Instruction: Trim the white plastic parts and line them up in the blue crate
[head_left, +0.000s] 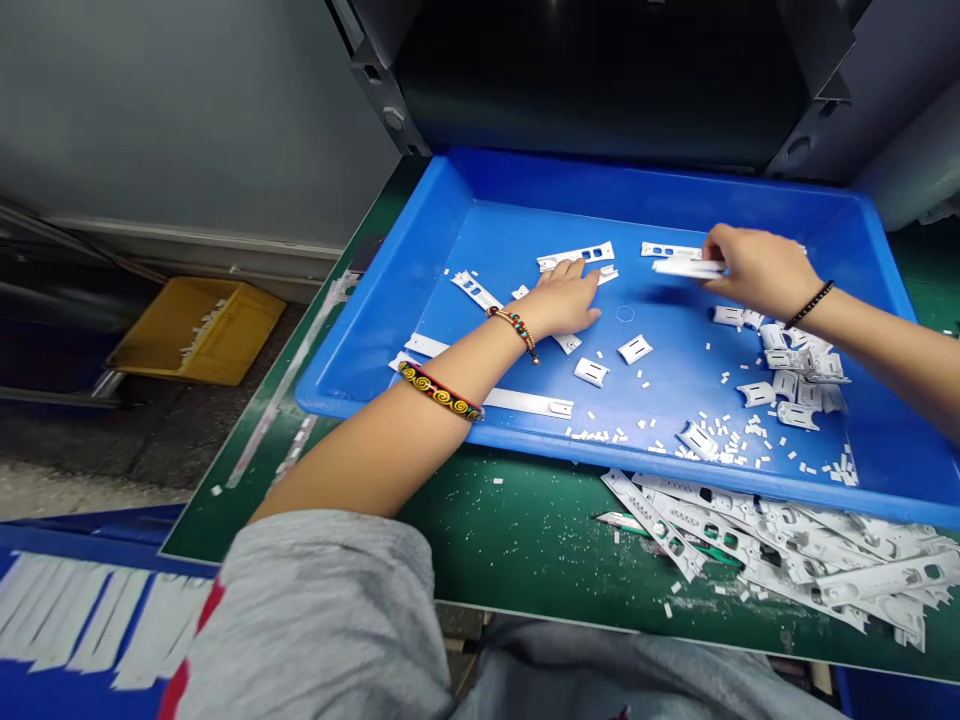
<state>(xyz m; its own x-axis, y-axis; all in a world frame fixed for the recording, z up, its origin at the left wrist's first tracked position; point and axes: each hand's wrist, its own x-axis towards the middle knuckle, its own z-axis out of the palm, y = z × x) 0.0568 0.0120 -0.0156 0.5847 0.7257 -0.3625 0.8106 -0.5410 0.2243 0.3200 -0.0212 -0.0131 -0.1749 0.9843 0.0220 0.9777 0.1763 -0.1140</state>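
Inside the blue tray (450,200), my right hand (757,268) is closed on a long white plastic strip (686,268), held above the tray floor and pointing left. Behind it lies another white strip (667,250) with small cut-outs. My left hand (564,298) reaches over the middle of the tray, fingers stretched out flat on white plastic strips. A slotted strip (576,257) shows just beyond its fingertips, and another strip (477,290) lies by the wrist. Short curved white pieces (635,349) sit to the right of this hand.
Several curved pieces (806,365) are heaped at the tray's right, with tiny white scraps (739,440) scattered around. A pile of long white strips (795,540) covers the front right of the green table (517,540). A yellow bin (225,340) and a blue container of strips (82,615) stand left.
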